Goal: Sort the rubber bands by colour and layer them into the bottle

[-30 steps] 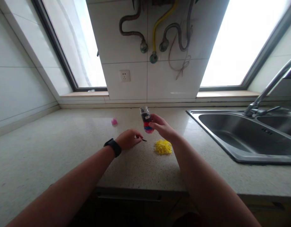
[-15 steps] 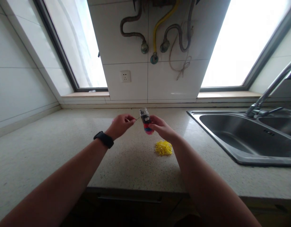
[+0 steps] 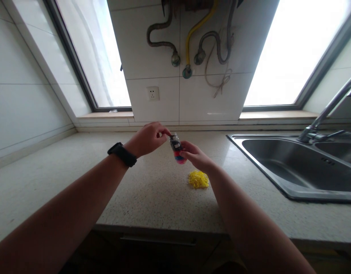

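Observation:
My right hand [image 3: 196,155] is wrapped round a small clear jar [image 3: 176,145], which leans a little to the left above the counter. Its mouth is uncovered, and layers of dark, red, blue and pink small pieces show through the wall. At the jar's rim are the fingertips of my left hand [image 3: 152,137], thumb and forefinger pinched together. What they hold, if anything, is too small to make out. Below the jar, near my right forearm, lies a heap of thin yellow bands [image 3: 198,179], perhaps in clear wrapping.
The speckled stone counter [image 3: 152,198] ends at a front edge near me. To the right is a steel sink [image 3: 280,160] with a faucet [image 3: 315,127]. A tiled wall at the back carries a socket [image 3: 153,93] and hanging hoses [image 3: 189,42].
My left hand has moved up and right, bringing its fingertips from beside the jar to its mouth. A thin dark strand at those fingertips no longer shows clearly. My right hand stays round the jar.

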The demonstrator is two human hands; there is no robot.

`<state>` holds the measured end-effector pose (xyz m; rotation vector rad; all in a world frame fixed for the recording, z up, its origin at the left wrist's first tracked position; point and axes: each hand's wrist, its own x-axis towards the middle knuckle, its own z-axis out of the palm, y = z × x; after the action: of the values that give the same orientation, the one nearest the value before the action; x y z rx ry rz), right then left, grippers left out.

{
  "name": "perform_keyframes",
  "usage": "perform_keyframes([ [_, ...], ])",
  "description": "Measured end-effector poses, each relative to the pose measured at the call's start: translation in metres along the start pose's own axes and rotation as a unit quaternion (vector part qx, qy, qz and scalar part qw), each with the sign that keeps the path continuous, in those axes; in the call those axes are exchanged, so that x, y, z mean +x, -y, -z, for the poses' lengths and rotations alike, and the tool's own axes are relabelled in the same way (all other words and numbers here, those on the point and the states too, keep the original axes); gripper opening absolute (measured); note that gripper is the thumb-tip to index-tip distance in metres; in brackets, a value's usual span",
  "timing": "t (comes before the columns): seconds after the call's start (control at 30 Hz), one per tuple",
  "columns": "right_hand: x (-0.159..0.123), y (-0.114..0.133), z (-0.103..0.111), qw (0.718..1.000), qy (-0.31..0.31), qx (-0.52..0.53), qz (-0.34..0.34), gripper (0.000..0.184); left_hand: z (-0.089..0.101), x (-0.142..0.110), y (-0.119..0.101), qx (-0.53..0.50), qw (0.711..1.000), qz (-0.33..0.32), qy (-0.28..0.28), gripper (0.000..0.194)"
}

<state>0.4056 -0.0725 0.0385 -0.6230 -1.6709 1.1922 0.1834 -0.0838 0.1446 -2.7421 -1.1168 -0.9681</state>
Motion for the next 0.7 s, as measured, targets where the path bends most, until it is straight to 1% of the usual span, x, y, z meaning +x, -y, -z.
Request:
perform_keyframes([
  [0.17, -0.001, 0.002, -0.002, 1.000, 0.011, 0.005, -0.004, 0.033, 0.007, -0.001, -0.002, 0.013, 0.997, -0.028, 0.076, 0.030],
  [0.33, -0.002, 0.004, -0.003, 1.000, 0.019, 0.009, -0.002, 0.033, 0.012, 0.007, -0.007, 0.023, 0.987, -0.040, 0.154, 0.036],
  [0.4, -0.002, 0.004, -0.003, 1.000, 0.017, 0.010, -0.001, 0.033, 0.017, 0.010, -0.009, 0.015, 0.986, -0.038, 0.159, 0.036],
  [0.53, -0.001, 0.005, -0.003, 1.000, 0.007, 0.008, 0.005, 0.031, 0.026, 0.013, -0.010, 0.005, 0.994, -0.018, 0.106, 0.032],
  [0.57, -0.001, 0.005, -0.003, 1.000, 0.007, 0.008, 0.007, 0.031, 0.028, 0.013, -0.010, 0.007, 0.995, -0.018, 0.102, 0.031],
  [0.63, -0.002, 0.006, -0.003, 1.000, 0.010, 0.009, 0.007, 0.031, 0.029, 0.013, -0.009, 0.015, 0.993, -0.024, 0.115, 0.030],
  [0.7, -0.002, 0.006, -0.004, 1.000, 0.016, 0.009, 0.003, 0.031, 0.028, 0.013, -0.008, 0.025, 0.989, -0.033, 0.144, 0.030],
])
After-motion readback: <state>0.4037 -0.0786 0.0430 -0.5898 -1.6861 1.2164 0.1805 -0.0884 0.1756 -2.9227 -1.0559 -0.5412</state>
